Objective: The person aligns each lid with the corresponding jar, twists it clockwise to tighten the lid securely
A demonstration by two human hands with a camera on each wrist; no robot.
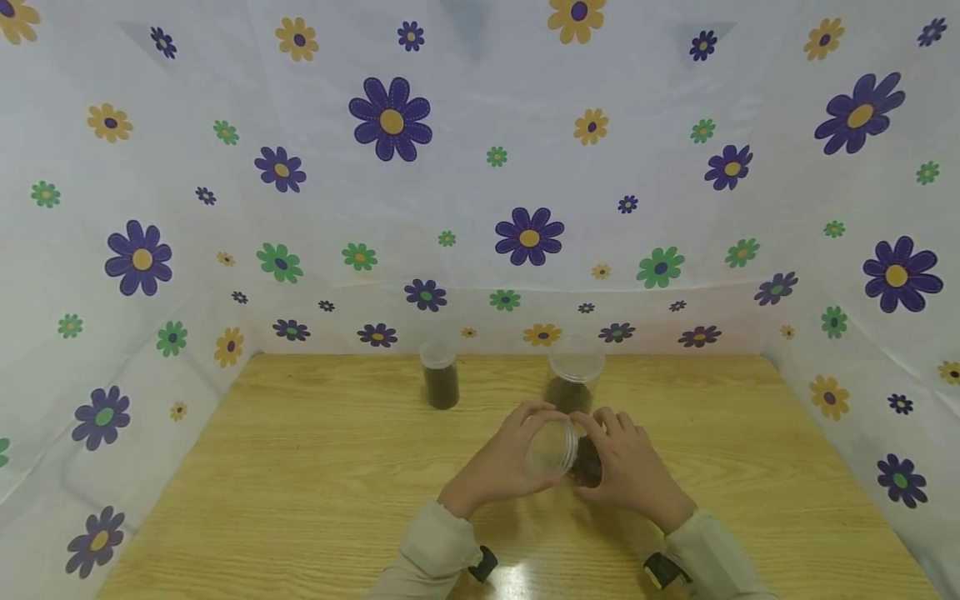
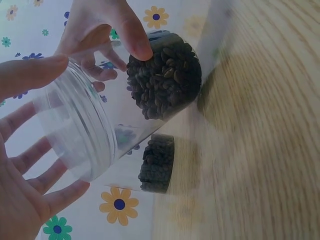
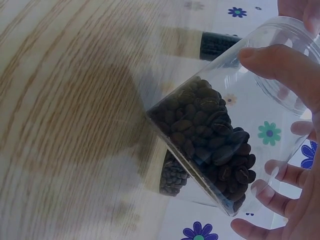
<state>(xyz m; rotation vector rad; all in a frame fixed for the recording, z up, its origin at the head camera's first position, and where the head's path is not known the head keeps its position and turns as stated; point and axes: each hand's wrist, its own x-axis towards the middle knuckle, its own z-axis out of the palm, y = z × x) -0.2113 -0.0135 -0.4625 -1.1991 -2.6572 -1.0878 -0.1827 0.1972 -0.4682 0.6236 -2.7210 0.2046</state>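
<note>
A clear jar partly filled with dark coffee beans is tilted between the two hands, its mouth end toward the left. My right hand grips the jar's body, thumb on one side and fingers on the other. At the mouth end, my left hand holds the clear screw lid with thumb and spread fingers. In the left wrist view the lid sits at the ribbed mouth; whether it is threaded on, I cannot tell. The beans lie heaped at the jar's lower end, close to the tabletop.
Behind the hands stands another clear lidded jar with dark contents. A narrower jar, filled with something dark, stands upright to its left. The wooden table is enclosed by a white flowered cloth.
</note>
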